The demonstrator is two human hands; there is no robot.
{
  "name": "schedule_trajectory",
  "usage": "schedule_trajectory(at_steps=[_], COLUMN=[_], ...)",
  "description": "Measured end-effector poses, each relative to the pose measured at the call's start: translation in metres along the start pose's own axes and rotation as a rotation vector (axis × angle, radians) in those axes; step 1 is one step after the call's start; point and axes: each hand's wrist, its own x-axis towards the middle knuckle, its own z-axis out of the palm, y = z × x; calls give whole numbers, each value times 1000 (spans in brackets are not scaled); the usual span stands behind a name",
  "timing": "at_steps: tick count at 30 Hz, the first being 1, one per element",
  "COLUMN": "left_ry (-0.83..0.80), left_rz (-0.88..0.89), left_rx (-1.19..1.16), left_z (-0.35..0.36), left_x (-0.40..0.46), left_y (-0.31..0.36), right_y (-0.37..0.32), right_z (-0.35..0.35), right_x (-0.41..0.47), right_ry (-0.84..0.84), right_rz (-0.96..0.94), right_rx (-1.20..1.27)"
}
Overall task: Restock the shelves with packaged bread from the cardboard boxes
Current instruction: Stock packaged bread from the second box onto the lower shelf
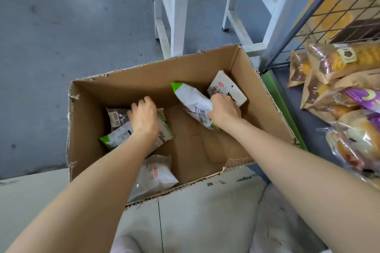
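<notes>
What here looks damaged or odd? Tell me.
The cardboard box has ragged, torn top edges, worst at the left corner and near rim. Inside it, the bread packs lie scattered at angles, not stacked.

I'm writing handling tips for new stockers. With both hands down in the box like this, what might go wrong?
The right hand grips a green-trimmed packet by one end while touching a second packet; one may slip. The left hand lies on stacked packets and could squash the bread. The box has ragged torn edges that might scrape the forearms.
</notes>
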Motion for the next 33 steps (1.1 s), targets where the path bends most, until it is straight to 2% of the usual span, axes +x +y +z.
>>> schedule_trajectory(at_steps=[4, 9, 12, 15, 22, 24, 29, 33], left_ry=[18, 130, 81, -54, -343, -331, -136, -111], left_rz=[93, 287, 293, 203, 42, 31, 84, 121], left_rx=[53, 63, -46, -152, -170, -115, 179, 106], left_z=[-7, -42, -65, -69, -43, -34, -14, -4], left_x=[-4, -25, -37, -43, -29, -22, -21, -21], left_y=[-7, -6, -5, -10, -26, -32, -34, -34], right_y=[-4, -4, 2, 6, -1, -2, -5, -3], right_z=[-19, -53, -80, -97, -71, -64, -54, -49], right_x=[-22, -59, -83, -105, -91, -83, -75, -76], right_ry=[158, 300, 352, 367, 287, 234, 182, 175], right_rz=[-45, -112, -107, -119, -142, -161, -159, -128], right_rx=[344, 562, 570, 530, 434, 403, 294, 282])
